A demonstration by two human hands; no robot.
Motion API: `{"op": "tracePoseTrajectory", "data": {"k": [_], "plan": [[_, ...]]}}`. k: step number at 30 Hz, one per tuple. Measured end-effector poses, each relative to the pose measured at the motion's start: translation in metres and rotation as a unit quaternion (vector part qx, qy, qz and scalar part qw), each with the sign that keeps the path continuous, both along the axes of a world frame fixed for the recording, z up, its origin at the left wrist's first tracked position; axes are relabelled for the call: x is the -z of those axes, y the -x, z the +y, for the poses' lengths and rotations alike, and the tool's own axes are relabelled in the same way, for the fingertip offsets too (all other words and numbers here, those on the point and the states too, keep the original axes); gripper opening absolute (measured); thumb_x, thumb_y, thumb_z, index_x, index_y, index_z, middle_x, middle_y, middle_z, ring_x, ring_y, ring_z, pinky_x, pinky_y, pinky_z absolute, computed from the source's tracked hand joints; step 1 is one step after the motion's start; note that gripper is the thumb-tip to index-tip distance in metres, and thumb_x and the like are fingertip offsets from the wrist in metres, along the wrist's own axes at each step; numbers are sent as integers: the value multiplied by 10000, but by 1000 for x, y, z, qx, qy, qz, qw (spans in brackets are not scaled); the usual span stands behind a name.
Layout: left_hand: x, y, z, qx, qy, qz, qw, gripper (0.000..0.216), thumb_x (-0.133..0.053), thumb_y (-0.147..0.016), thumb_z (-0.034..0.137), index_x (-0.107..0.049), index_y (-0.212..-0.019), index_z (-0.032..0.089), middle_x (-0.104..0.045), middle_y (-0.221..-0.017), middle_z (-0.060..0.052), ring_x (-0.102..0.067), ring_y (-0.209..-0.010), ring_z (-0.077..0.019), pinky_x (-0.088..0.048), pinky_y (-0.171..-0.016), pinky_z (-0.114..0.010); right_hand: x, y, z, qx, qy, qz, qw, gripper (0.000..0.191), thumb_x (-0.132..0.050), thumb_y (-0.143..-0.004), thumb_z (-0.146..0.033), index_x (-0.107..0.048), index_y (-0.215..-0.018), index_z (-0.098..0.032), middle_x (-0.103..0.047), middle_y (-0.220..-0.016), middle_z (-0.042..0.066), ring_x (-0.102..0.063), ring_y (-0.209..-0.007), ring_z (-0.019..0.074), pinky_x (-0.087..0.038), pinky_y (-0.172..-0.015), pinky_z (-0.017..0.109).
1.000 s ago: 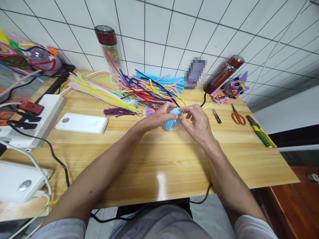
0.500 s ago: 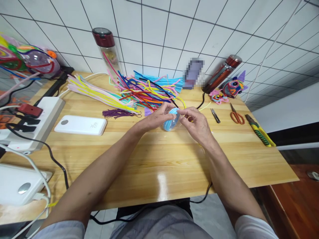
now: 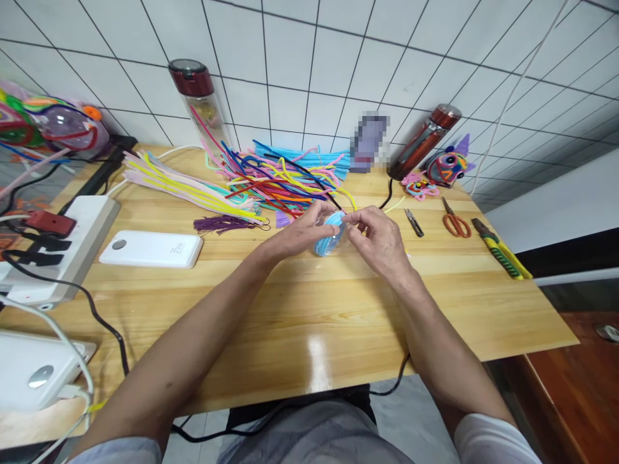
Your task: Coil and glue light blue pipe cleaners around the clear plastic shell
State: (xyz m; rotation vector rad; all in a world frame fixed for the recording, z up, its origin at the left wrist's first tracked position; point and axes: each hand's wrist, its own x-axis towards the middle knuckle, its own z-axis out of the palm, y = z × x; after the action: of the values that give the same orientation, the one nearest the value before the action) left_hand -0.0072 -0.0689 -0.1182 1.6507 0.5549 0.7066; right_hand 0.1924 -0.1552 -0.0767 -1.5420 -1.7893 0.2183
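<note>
In front of me is a small clear plastic piece, rounded like a ball or a bottle, with a light blue pipe cleaner (image 3: pixel 325 245) coiled on its side. My left hand (image 3: pixel 309 230) wraps around it from the left, thumb lying on the blue coils. At its upper right edge my right hand (image 3: pixel 377 238) pinches with thumb and forefinger, close to the blue strands; the exact bit between the fingertips is too small to see well. Just behind the hands lies a heap of mixed-colour pipe cleaners (image 3: pixel 285 177).
To the right lie thread snips (image 3: pixel 414 222), orange-handled scissors (image 3: pixel 456 222) and green-yellow pliers (image 3: pixel 500 248). A red flask (image 3: pixel 425 142) and a decorated ball figure (image 3: pixel 445 169) stand behind. On the left are a white power bank (image 3: pixel 151 249), a purple tassel (image 3: pixel 222 224) and a power strip (image 3: pixel 89 232).
The camera view has shifted slightly, so the tabletop things sit a little further left. Both hands keep their hold on the blue-coiled clear piece, with hardly any visible movement.
</note>
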Motion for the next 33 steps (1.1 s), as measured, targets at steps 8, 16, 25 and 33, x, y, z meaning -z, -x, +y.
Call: {"op": "tracePoseTrajectory", "data": {"k": [8,16,25,33], "plan": [[-4,-2,-6,-12,-25,33,999,437,-706,-896,375,-532,-1272,236,-631,-1349,-85,-628,-1324,-295,-543,-1130,-477,-7,-7,3,25,37,132,990,135,-717,-883,-321,-806,-839,-231,-771,-805,21,-659,-736,194,-514,-732,345],[5,-11,-14,-111,-236,22,965,614,-722,-895,299,-523,-1468,201,-611,-1538,-185,-548,-1540,-349,-461,-1311,-547,-4,-15,14,39,69,302,950,204,-800,-752,-408,-761,-832,-224,-754,-785,-9,-637,-719,161,-524,-747,324],[11,-14,-17,-138,-347,36,927,633,-731,-930,277,-540,-1530,212,-575,-1588,-194,-520,-1574,-365,-445,-1330,-602,-6,-12,12,24,82,275,958,214,-831,-739,-401,-784,-854,-227,-792,-816,6,-681,-727,172,-541,-710,322],[15,-14,-17,-132,-348,26,928,598,-736,-927,261,-554,-1495,218,-582,-1516,-186,-567,-1479,-340,-530,-1240,-556,2,-16,14,32,67,224,972,191,-806,-767,-376,-834,-878,-223,-851,-881,39,-756,-769,202,-600,-717,339]]}}
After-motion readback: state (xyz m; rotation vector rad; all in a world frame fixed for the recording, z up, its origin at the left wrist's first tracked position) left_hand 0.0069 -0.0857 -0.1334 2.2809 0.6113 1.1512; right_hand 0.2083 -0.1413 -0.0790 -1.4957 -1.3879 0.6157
